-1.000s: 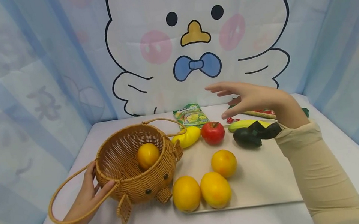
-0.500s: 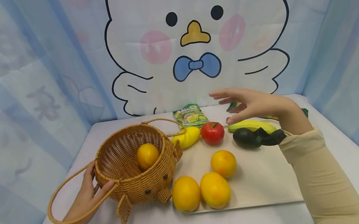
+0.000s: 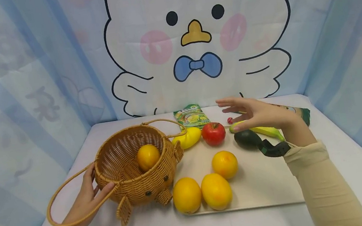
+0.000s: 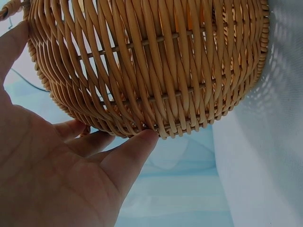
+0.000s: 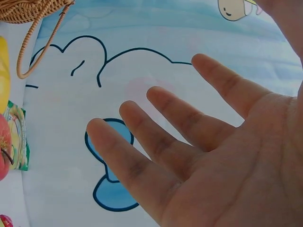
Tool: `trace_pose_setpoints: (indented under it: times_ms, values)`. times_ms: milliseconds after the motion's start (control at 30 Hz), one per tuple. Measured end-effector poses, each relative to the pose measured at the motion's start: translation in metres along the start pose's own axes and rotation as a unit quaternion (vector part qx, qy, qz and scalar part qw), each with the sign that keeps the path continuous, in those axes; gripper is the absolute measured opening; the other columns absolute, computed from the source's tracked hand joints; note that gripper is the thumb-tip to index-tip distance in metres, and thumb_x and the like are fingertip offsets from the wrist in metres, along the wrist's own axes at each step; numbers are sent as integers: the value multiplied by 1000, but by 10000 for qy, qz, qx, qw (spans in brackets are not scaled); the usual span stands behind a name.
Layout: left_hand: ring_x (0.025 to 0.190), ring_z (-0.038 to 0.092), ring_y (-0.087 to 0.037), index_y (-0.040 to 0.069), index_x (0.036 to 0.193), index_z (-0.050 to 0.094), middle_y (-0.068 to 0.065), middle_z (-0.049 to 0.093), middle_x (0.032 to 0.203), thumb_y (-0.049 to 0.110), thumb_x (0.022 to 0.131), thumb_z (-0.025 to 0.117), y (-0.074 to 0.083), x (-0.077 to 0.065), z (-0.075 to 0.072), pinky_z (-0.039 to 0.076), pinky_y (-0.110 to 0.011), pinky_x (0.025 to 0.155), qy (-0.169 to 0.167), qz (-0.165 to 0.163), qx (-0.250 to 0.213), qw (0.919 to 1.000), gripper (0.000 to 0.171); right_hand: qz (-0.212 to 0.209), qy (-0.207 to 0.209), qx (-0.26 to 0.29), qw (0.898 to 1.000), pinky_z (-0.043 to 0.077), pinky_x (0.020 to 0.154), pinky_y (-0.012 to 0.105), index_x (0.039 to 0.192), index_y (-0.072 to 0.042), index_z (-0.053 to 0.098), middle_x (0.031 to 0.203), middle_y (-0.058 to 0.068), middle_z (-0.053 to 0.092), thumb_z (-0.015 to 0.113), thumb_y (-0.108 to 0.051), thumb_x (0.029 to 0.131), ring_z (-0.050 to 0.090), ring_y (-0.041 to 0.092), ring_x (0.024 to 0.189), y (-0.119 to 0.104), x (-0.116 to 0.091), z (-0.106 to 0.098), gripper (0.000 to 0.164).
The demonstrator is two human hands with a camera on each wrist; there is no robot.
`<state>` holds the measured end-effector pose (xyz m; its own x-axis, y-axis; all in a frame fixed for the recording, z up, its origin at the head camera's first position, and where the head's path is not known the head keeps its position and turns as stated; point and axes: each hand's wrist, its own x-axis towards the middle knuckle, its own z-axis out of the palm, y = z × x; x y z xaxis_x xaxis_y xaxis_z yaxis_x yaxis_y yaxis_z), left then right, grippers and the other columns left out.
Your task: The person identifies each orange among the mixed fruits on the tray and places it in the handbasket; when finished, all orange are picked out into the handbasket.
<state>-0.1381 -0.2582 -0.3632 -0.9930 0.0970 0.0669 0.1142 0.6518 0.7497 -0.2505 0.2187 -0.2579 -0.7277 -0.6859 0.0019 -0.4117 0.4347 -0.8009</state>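
My left hand (image 3: 81,204) holds a wicker basket (image 3: 139,187) at its left side. The thumb lies near the handle's joint. In the left wrist view, the fingers (image 4: 128,156) curl against the basket's lower edge. One orange (image 3: 148,157) lies inside it. Nothing is in my right hand (image 3: 258,114), raised with fingers spread over the back right of a cream tray (image 3: 261,178). Below and around that hand lie a dark avocado-like fruit (image 3: 246,139), a banana (image 3: 267,131) and a red apple (image 3: 213,134). In the right wrist view, the palm and straight fingers (image 5: 137,165) show.
Three more orange fruits (image 3: 224,164) sit at the tray's front left, beside the basket. A yellow fruit (image 3: 189,138) lies behind the basket. Farther back are a green snack packet (image 3: 191,116), a small red candy (image 3: 230,120) and another packet (image 3: 299,112). Printed curtains (image 3: 198,87) enclose the table.
My right hand has lowered and drifted slightly right, uncovering more of the packet behind it. The left hand and the basket have stayed put.
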Motion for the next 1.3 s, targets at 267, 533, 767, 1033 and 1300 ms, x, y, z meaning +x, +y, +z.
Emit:
trace_pose_setpoints:
  times_ms: [267, 533, 767, 1033, 1300]
  values:
    - [143, -2, -48, 15, 150, -14, -23, -10, 157, 32, 96, 52, -1, 1, 0, 24, -72, 104, -25, -28, 41, 10000, 87, -58, 68, 32, 10000, 46, 103, 49, 150, -24, 24, 155, 8, 24, 67, -15, 86, 41, 38, 133, 9, -2, 2, 77]
    - [143, -1, -48, 17, 150, -14, -22, -9, 157, 35, 96, 52, 0, 1, 0, 25, -72, 104, 15, -114, 123, 9999, 87, 122, 196, -65, 9997, 44, 105, 53, 148, -26, 29, 154, 6, 29, 71, -22, 84, 43, 35, 132, 21, -3, 13, 76]
    - [143, -2, -47, 18, 150, -15, -21, -10, 157, 35, 96, 52, -1, 1, 0, 24, -72, 104, -16, -133, 95, 9999, 88, 205, 167, -28, 9996, 45, 104, 51, 147, -24, 30, 153, 7, 30, 72, -24, 83, 40, 35, 135, 29, -3, 19, 77]
    - [144, -1, -47, 18, 150, -14, -22, -9, 157, 35, 96, 52, 1, 2, 0, 24, -72, 104, 28, -76, 117, 9999, 87, 104, 134, 20, 9999, 41, 106, 56, 148, -18, 29, 154, 11, 29, 70, -21, 84, 38, 38, 135, 38, -3, 24, 76]
    - [144, -2, -47, 17, 150, -16, -21, -10, 157, 35, 96, 52, -1, 2, 0, 24, -71, 105, 7, -127, 131, 9998, 88, 464, 103, 9, 9989, 43, 106, 53, 147, -25, 31, 153, 10, 31, 69, -28, 85, 39, 38, 134, 45, -1, 29, 72]
